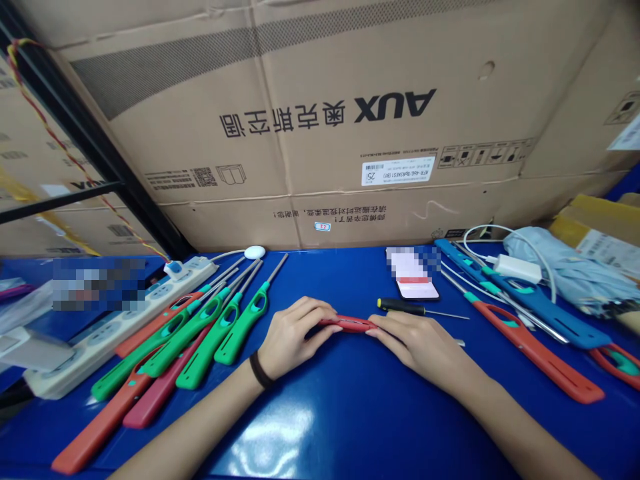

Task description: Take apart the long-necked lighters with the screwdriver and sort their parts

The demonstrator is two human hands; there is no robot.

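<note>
Fingers (325, 312) on left hand (295, 337) and right hand (420, 347) grasp a red lighter body (350, 324) under an AUX carton (300, 133).

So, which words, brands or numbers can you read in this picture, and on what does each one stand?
"AUX": upside down on the cardboard carton.
"奥克斯空调": upside down on the same carton.
"25": upside down on the white label.
The label's other print and the carton's small print are too small to read.
</note>
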